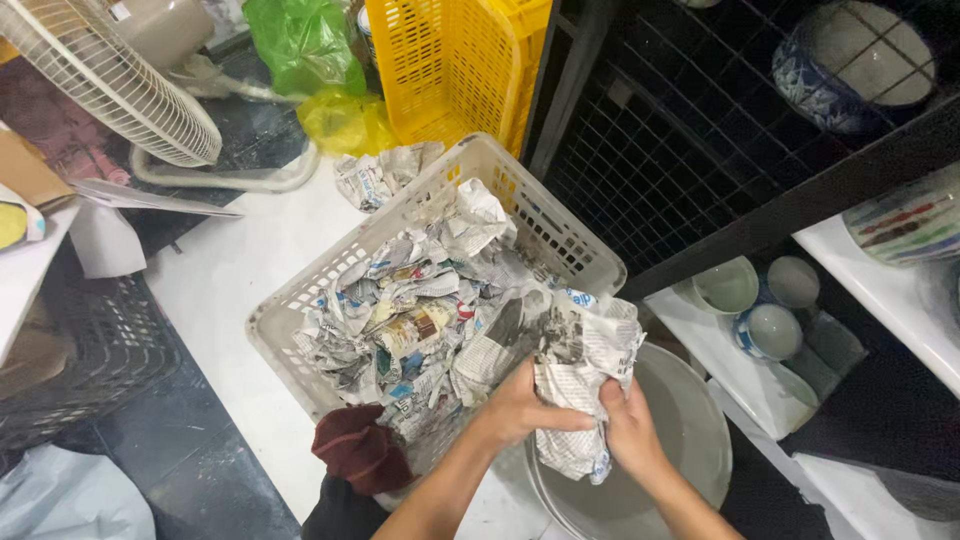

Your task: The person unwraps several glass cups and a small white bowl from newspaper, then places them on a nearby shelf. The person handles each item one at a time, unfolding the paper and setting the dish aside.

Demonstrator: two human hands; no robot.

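In the lower middle of the head view, two bare hands meet over a bundle of crumpled newspaper (580, 385). The left hand (520, 410) has its grip closed on the bundle's near side, thumb across the paper. The right hand (632, 432) clasps the other side, fingers wrapped around it. The bundle hangs above a large grey bowl (690, 430) at the lower right, and just beside a white plastic basket (290, 310) filled with more crumpled newspaper, in the centre of the frame. The step in hand looks like working the paper around, or off, something inside; whether anything is wrapped in it cannot be seen. Any further handling would call for a firm two-handed hold. To the right, small bowls (765, 300) sit on a white shelf. At the top stands a yellow crate (450, 65); a fan (110, 80) fills the upper left.
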